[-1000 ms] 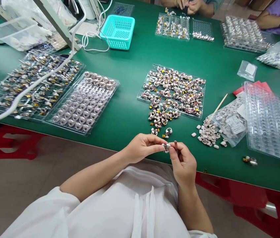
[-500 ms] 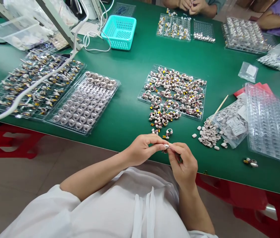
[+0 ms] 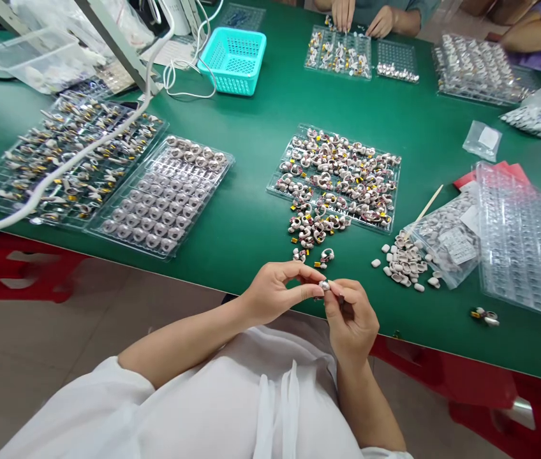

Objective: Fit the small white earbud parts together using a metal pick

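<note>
My left hand and my right hand meet at the near edge of the green table. Both pinch one small silvery part between their fingertips. A thin dark piece pokes out of my right fingers. Just beyond my hands lies a loose heap of small ring-shaped parts, spilling from a clear tray full of the same parts. To the right sits a pile of small white caps beside an open clear bag.
Two clear trays of parts lie at the left under a white cable. A turquoise basket stands at the back. Empty clear trays are stacked at the right. Other people's hands work at trays across the table.
My hands have stayed together at the table edge, turning the small part slightly between the fingertips. A person's hands across the table have moved down onto their tray.
</note>
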Demonstrator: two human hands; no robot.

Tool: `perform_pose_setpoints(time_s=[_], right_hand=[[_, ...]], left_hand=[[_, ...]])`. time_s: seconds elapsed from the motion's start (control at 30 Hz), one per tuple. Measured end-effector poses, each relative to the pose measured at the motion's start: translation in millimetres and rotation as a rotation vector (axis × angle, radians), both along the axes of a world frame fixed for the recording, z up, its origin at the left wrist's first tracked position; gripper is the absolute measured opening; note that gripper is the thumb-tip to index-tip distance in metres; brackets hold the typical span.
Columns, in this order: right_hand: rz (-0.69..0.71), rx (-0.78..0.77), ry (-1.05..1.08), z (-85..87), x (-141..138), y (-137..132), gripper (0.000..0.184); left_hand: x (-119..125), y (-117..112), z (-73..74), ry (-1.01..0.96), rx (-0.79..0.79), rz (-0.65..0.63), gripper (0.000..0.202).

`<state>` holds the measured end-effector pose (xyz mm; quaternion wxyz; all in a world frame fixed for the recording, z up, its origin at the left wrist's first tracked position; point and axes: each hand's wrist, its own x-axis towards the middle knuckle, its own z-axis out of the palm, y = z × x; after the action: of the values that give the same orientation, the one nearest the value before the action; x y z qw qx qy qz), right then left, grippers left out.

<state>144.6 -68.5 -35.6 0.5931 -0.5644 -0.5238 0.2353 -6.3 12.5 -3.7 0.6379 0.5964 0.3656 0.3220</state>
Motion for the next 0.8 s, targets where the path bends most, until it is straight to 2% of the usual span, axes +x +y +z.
perform_pose_setpoints(time_s=[0.27, 0.57, 0.8], right_hand=[[0.19, -0.163, 0.068, 12.6, 14.1, 2.8, 0.016], [0.127, -0.133, 0.135, 7.3, 8.8, 1.1, 0.017], [0.128, -0.117, 0.15, 4.8, 8.4, 1.4, 0.017]], left_hand=[[-3.5, 5.3, 10.8, 0.032, 0.233, -0.076, 0.015], [-2.6, 3.9, 9.6, 0.039, 0.381, -0.048, 0.013], [-2.8, 5.8, 7.0, -0.023, 0.421, -0.042, 0.011]])
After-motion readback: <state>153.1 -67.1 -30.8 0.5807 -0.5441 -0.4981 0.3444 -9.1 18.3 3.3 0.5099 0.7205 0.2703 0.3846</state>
